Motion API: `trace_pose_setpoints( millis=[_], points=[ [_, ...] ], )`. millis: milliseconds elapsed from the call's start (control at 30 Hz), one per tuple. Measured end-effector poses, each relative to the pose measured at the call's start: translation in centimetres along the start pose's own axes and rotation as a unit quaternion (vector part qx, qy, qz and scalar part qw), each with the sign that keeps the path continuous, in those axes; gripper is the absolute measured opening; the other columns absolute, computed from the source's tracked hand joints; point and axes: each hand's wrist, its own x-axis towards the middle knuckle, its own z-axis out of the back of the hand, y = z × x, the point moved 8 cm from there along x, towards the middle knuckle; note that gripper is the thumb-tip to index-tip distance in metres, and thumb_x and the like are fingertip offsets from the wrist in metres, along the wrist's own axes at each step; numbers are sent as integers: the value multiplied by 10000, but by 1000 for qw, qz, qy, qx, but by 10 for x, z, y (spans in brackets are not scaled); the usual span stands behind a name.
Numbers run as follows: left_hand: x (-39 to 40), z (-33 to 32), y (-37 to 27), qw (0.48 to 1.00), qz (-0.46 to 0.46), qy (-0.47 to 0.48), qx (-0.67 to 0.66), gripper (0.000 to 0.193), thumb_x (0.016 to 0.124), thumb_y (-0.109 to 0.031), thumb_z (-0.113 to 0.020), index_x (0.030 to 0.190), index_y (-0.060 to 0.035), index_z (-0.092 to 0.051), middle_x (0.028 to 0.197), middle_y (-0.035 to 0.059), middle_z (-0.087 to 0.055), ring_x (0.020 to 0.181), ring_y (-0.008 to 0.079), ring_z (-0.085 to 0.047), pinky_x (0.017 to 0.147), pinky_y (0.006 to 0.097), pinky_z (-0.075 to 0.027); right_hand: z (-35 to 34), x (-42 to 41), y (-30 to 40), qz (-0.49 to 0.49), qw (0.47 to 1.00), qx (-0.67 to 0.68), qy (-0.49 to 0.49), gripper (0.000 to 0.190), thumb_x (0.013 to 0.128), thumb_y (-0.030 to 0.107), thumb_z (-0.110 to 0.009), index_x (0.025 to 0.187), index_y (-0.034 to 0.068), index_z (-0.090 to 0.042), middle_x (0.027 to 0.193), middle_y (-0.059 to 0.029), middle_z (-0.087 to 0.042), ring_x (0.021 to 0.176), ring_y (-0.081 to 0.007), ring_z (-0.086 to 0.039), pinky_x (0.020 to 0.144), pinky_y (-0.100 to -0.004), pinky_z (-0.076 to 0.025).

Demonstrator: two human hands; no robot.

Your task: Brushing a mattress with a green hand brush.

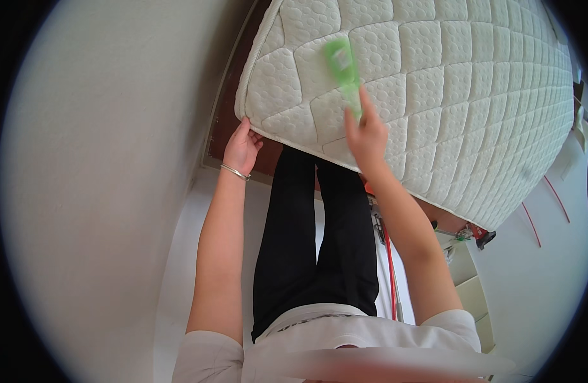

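Observation:
A white quilted mattress (pixel 423 95) spreads over the upper part of the head view. My left hand (pixel 243 146), with a silver bangle at the wrist, grips the piped edge of the mattress near its corner. Over the mattress, my right hand (pixel 368 134) holds the handle of a green brush-like tool (pixel 341 64), which is blurred. Its head points away from me and bears a pale patch. Whether the tool touches the quilted fabric, and what its underside is like, I cannot tell.
A pale wall (pixel 97 167) stands close on the left. A dark reddish-brown bed base (pixel 222 127) shows beneath the mattress. Red rods (pixel 391 268) lie by my legs, and small red and black items (pixel 483 235) sit near the mattress's lower right corner. Pale shelving (pixel 473 297) is at the right.

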Motion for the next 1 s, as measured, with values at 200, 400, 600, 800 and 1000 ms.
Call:
trace_pose_setpoints(
  millis=[200,400,600,800,1000],
  points=[
    [-3,-7,2,999,6,-42,-30,402,966,-527,-469,1117,-174,-586,966,-46,-595,853,96,-494,769,274,-351,-39,-66,25,173,975,-44,132,571,812,252,-699,1356,259,-527,617,-71,-580,501,-251,-590,480,-390,-485],
    [-12,-6,-26,987,-75,-121,71,515,982,-560,-388,1206,-131,-564,1015,-36,-624,867,92,-520,771,258,-360,9,37,68,118,991,-51,-37,524,825,288,-689,1326,242,-542,646,-75,-602,529,-269,-607,473,-392,-479],
    [-15,-10,-27,983,-121,-135,20,561,1002,-551,-323,1238,-97,-554,1045,-11,-644,906,89,-552,781,258,-390,-57,-25,90,278,914,-173,241,497,852,249,-601,1343,224,-525,658,-94,-611,563,-273,-635,499,-403,-501],
    [-35,52,-11,953,-84,-291,10,567,1004,-544,-312,1170,-71,-575,964,40,-663,825,108,-565,745,263,-400,-14,15,93,201,971,-50,120,481,830,208,-631,1305,225,-557,686,-85,-641,566,-261,-640,490,-408,-497],
    [-40,44,-29,938,-109,-313,99,528,1006,-499,-328,1195,-61,-555,991,56,-649,809,119,-570,717,265,-408,-47,29,97,216,931,-224,190,484,835,250,-636,1311,249,-547,663,-81,-623,551,-254,-637,452,-414,-485]
  ],
)
